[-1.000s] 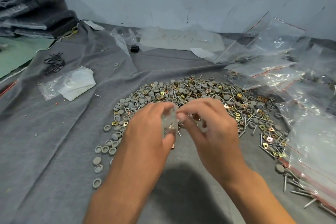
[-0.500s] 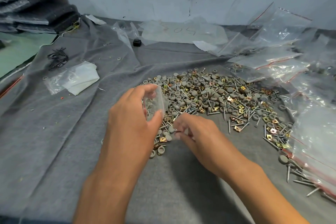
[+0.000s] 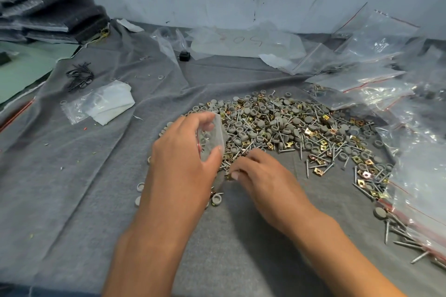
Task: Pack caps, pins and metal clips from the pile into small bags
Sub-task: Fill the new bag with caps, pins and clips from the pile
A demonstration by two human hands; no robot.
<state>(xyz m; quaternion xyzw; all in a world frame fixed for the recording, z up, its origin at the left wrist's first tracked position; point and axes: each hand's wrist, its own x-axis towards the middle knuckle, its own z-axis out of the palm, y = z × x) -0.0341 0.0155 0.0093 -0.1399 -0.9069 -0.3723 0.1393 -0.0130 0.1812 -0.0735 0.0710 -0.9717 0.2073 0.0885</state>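
The left hand (image 3: 183, 152) holds a small clear bag (image 3: 212, 138) upright between thumb and curled fingers (image 3: 205, 119), at the near-left edge of the pile (image 3: 289, 132) of grey caps, pins and brass-coloured metal clips. The right hand (image 3: 260, 176) reaches low beside it, fingertips pinching something small at the pile's near edge. A grey cloth (image 3: 96, 188) covers the counter; clear bags (image 3: 386, 55) lie heaped at right.

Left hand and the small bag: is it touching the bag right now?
Touching. The head view shows the left hand gripping the small clear bag, fingers over its top edge and thumb against its lower edge, above the pile.
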